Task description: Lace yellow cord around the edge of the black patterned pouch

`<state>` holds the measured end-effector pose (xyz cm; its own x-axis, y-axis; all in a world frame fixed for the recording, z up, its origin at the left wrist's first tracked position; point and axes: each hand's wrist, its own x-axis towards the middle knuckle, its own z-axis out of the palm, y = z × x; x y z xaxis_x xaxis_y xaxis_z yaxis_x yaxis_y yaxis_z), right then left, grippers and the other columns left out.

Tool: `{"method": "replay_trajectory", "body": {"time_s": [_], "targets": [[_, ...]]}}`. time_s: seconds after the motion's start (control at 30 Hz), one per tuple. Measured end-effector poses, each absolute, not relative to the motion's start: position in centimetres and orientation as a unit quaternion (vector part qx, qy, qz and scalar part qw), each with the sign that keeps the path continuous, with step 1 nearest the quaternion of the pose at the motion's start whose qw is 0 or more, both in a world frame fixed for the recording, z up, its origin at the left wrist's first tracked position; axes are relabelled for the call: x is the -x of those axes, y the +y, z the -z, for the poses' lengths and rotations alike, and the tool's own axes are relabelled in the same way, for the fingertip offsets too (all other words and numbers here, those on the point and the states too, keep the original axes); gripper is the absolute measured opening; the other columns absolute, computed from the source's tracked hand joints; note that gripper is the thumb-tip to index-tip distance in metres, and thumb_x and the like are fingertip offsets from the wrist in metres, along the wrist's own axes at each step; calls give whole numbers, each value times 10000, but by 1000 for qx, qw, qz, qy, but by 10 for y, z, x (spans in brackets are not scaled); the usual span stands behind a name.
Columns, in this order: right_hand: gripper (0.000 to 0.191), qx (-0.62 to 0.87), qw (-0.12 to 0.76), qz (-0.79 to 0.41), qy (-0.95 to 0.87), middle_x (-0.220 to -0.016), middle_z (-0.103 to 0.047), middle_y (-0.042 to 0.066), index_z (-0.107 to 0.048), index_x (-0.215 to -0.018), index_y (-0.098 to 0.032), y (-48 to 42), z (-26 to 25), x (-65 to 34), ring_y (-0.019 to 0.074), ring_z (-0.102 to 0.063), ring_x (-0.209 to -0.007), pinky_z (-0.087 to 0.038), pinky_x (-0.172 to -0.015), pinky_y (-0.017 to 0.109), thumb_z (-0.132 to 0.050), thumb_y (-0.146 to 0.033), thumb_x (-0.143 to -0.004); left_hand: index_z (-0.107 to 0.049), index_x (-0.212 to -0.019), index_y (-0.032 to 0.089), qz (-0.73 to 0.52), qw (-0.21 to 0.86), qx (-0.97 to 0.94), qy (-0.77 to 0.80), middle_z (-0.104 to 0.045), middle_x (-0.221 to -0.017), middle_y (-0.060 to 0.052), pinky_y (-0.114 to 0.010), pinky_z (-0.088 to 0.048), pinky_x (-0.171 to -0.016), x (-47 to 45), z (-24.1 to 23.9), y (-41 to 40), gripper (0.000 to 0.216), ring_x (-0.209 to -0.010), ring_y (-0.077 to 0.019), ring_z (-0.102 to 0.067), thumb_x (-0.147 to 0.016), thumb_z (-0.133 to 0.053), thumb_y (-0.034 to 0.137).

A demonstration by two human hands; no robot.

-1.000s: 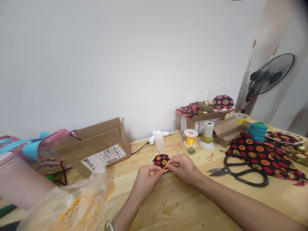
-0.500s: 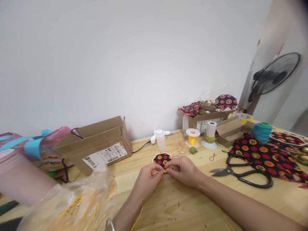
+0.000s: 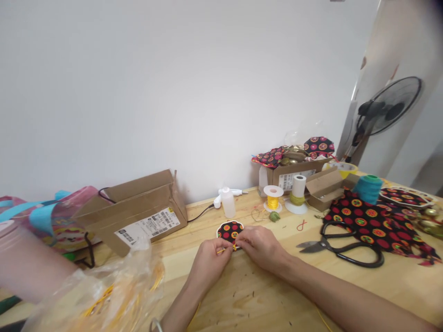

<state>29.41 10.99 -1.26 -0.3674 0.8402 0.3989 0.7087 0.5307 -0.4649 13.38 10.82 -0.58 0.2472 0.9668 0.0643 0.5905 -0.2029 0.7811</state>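
Observation:
Both hands meet over a small black patterned fabric piece (image 3: 230, 230) with a white rim, lying on the wooden table. My left hand (image 3: 212, 256) is pinched on a yellow cord (image 3: 235, 247) at the piece's near edge. Close beside it, my right hand (image 3: 260, 246) is closed, thumb and fingertips together at the same cord. A small loop or knot of cord shows between the fingertips. Loose cord runs down past both forearms. The fingers partly cover the near side of the fabric piece.
Black-handled scissors (image 3: 341, 244) lie right, beside patterned fabric (image 3: 374, 226) and a teal thread cone (image 3: 368, 189). Beyond the hands stand a white bottle (image 3: 228, 203), a yellow cord spool (image 3: 273, 202) and a green cord spool (image 3: 296, 198). Left are a cardboard box (image 3: 138, 207) and a plastic bag (image 3: 117, 290).
The view has shifted slightly. My right hand's fingers have moved a little at the cord, and more of the fabric piece and the yellow knot shows.

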Motion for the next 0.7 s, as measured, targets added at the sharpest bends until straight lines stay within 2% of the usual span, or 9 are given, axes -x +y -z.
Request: {"method": "replay_trajectory", "body": {"time_s": [0.3,0.7], "targets": [[141,474,325,-117,-810,-671,-633,3,-662,-741,-204,113,12,-295,102,-542,-613,-354,-548,171,-521,-203,-745,-659,-893,177,-334,351,-715,504,-691,-802,-31,-263,-433,-691,-130,9,110,279,-762,-198,-597,-719,-488,311],[122,482,329,-113,-804,-663,-638,5,-658,-700,-195,112,11,-295,104,-542,-605,-354,-545,175,-540,-191,-732,-671,-870,163,-326,373,-704,508,-693,-768,-41,-255,-430,-645,-131,9,111,266,-723,-197,-596,-706,-506,292]]}}
